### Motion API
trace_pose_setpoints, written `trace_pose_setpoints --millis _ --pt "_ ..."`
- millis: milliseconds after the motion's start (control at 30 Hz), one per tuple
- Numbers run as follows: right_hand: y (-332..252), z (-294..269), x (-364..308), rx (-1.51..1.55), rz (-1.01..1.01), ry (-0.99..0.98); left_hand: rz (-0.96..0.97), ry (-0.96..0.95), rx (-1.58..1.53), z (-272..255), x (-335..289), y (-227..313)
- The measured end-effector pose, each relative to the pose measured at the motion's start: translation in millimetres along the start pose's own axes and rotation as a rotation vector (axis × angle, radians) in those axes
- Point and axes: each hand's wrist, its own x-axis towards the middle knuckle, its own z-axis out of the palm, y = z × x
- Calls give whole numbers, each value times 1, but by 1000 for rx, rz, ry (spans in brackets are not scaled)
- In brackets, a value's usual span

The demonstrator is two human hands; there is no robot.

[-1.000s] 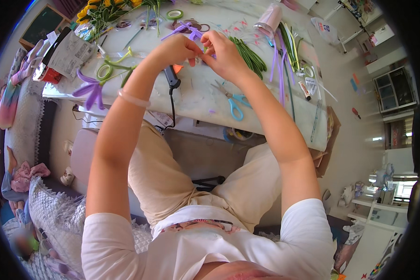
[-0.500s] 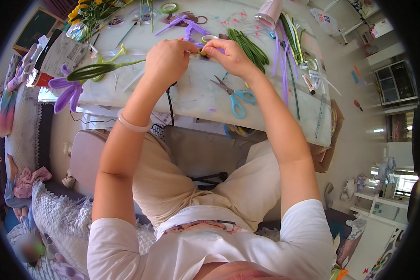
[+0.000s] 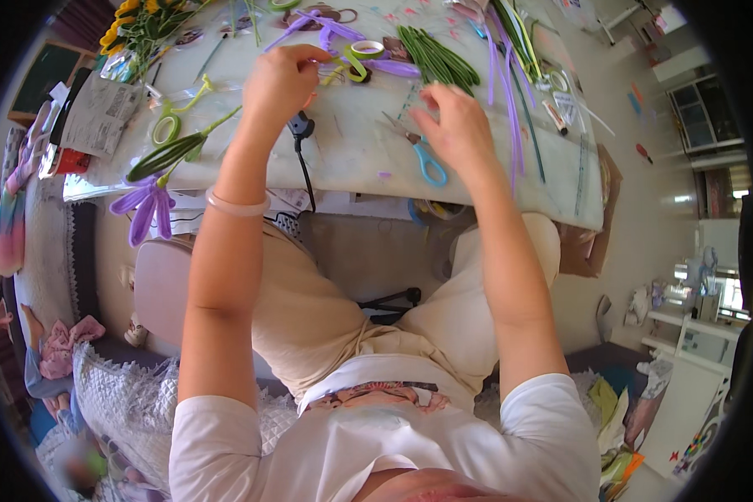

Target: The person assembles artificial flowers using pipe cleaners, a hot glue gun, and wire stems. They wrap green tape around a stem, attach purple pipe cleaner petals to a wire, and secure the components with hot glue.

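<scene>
Hands have parted: the left hand (image 3: 280, 79) stays pinching the purple craft piece (image 3: 330, 33) mid-bench. Right hand (image 3: 460, 130), fingers spread and holding nothing, has dropped beside the blue scissors (image 3: 422, 155).

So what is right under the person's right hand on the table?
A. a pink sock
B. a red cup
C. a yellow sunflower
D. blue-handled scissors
D: the right hand hovers with fingers spread just above the blue-handled metal scissors lying on the pale table, without clearly gripping them.
</scene>
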Motion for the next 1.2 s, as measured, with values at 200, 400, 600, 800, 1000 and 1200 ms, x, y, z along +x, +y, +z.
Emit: trace_pose_setpoints --millis 200,400,600,800,1000,1200 --pt "-6 -11 -62 -302 10 -143 71 50 22 -5 -1 1" --pt "0 -9 -66 -173 43 -46 99 87 -29 -13 -9 11" --pt "-1 -1 -51 -353 48 -121 125 150 -79 -16 -10 10" --pt "-1 -19 -49 -384 183 -249 110 175 -144 -26 -17 23" --pt "-36 -11 -58 1256 323 -213 100 221 -189 -36 -21 32" --pt "-95 74 -50 1945 251 -452 138 238 -291 -39 -14 21"
